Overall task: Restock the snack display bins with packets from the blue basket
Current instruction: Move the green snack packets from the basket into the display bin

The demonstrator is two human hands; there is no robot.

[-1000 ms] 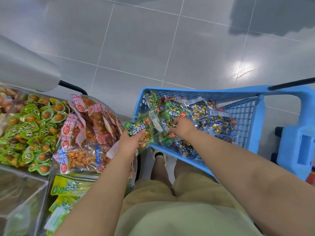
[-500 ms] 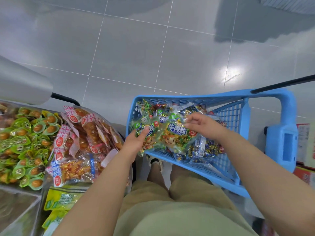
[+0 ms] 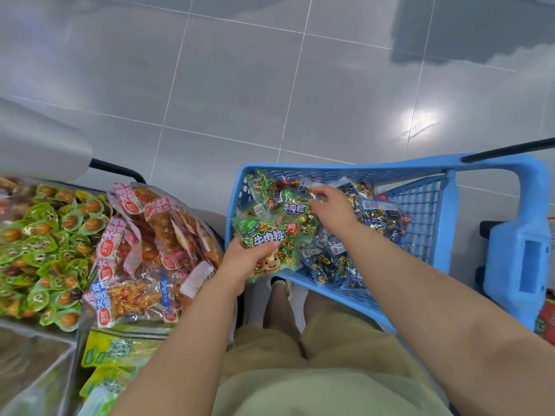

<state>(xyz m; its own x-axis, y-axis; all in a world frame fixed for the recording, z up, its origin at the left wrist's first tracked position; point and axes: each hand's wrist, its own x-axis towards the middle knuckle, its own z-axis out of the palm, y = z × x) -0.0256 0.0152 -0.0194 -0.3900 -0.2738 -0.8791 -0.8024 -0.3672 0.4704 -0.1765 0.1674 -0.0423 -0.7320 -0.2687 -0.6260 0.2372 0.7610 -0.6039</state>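
A blue basket [image 3: 426, 211] stands on the floor in front of me, holding several green and blue candy packets. My left hand [image 3: 240, 265] grips a green packet [image 3: 270, 241] at the basket's near left corner, thumb over its front. My right hand [image 3: 332, 208] reaches deeper into the basket, its curled fingers pinching the top of a second green packet [image 3: 295, 205]. Blue packets [image 3: 384, 217] lie to the right of that hand.
Display bins sit at my left: green-wrapped snacks [image 3: 42, 241], red-labelled bags [image 3: 156, 229] and yellow-green packets [image 3: 117, 349]. An acrylic bin [image 3: 27, 364] is at the bottom left. The basket's blue handle block [image 3: 522, 253] stands right. Grey tiled floor [image 3: 270, 85] lies beyond.
My left hand has taken a firmer hold of the green packet and drawn it toward the basket's near edge. My right hand has moved farther back and closed on another green packet.
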